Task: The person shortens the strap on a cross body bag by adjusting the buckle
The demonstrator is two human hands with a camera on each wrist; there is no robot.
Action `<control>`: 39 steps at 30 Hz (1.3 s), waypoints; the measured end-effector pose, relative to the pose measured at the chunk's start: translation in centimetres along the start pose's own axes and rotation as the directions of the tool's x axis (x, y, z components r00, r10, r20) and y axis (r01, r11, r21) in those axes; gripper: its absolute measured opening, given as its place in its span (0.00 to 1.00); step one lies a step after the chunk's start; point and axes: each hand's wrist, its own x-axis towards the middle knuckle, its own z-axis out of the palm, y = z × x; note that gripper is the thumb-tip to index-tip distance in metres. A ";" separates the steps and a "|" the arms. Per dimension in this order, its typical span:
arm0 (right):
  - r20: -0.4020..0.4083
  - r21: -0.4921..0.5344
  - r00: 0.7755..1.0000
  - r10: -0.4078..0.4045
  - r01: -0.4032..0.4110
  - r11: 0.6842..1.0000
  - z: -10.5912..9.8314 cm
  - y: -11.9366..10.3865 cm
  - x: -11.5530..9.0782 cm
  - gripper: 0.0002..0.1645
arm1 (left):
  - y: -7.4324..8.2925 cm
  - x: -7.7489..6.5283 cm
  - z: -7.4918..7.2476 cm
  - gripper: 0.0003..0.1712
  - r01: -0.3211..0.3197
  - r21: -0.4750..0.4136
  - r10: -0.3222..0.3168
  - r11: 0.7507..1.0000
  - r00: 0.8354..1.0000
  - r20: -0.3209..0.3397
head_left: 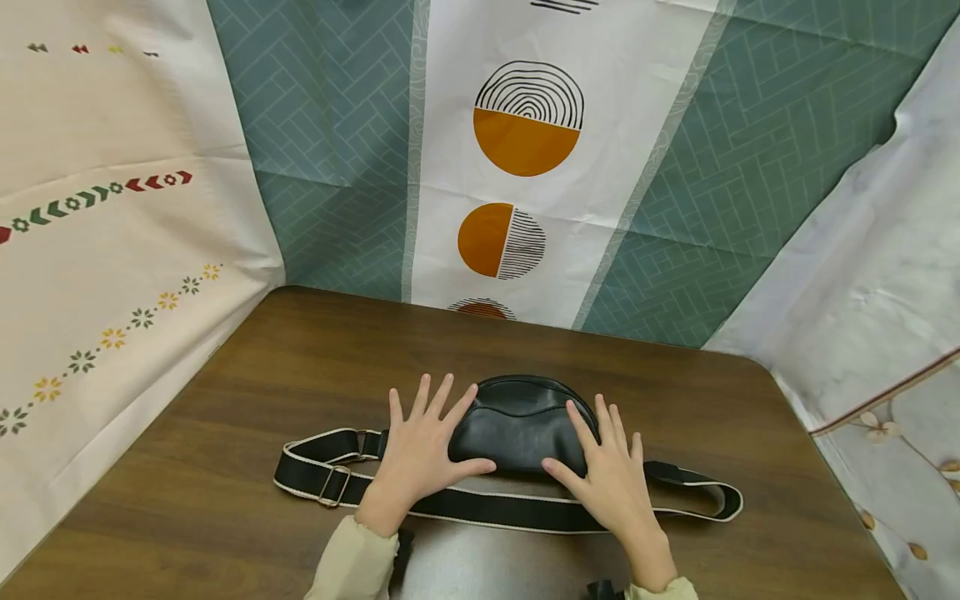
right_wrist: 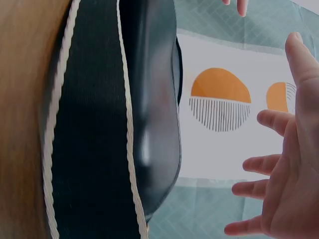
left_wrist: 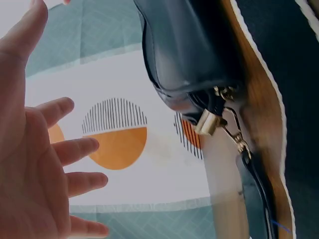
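Note:
A black half-moon belt bag (head_left: 517, 433) lies on the brown table, its curved edge toward the back. Its wide black strap (head_left: 510, 510) with pale edging loops round in front of it. My left hand (head_left: 420, 454), fingers spread, is over the bag's left end, and the right hand (head_left: 611, 479) is spread the same way at its right end. Both wrist views show the palms facing the bag with a gap between, nothing held. A gold clasp (left_wrist: 208, 122) joins the strap to the bag's end in the left wrist view.
The wooden table (head_left: 360, 342) runs back to a green and white patterned cloth (head_left: 337, 150). Cream cloth (head_left: 112, 275) hangs at the left, pale floral cloth (head_left: 877, 275) at the right. A metal slider buckle (head_left: 334, 486) sits on the strap's left loop.

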 end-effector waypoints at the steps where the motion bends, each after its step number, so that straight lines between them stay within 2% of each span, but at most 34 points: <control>1: -0.006 0.005 1.000 -0.008 0.008 1.000 0.1 -0.1 0.0 0.48 | -0.1 -0.1 0.0 0.54 0.003 -0.002 -0.003 1.000 1.000 -0.002; 16: -0.053 0.058 0.993 -0.103 0.106 0.993 1.3 -1.6 0.0 0.45 | -1.9 -1.5 0.0 0.51 0.026 -0.077 -0.029 0.997 0.999 -0.041; 27: -0.029 0.152 0.994 -0.110 0.113 0.982 1.9 -2.8 0.1 0.43 | -3.4 -2.8 -0.5 0.51 0.079 -0.100 -0.082 0.992 0.996 -0.033; 33: 0.011 0.206 0.993 -0.117 0.112 0.972 2.0 -3.5 -0.1 0.42 | -3.9 -3.6 -0.4 0.50 0.092 -0.104 -0.096 0.990 0.995 -0.038; 39: 0.066 0.338 0.990 -0.127 0.098 0.936 2.1 -3.9 -0.2 0.40 | -4.7 -4.3 -0.4 0.49 0.098 -0.095 -0.103 0.991 0.993 -0.050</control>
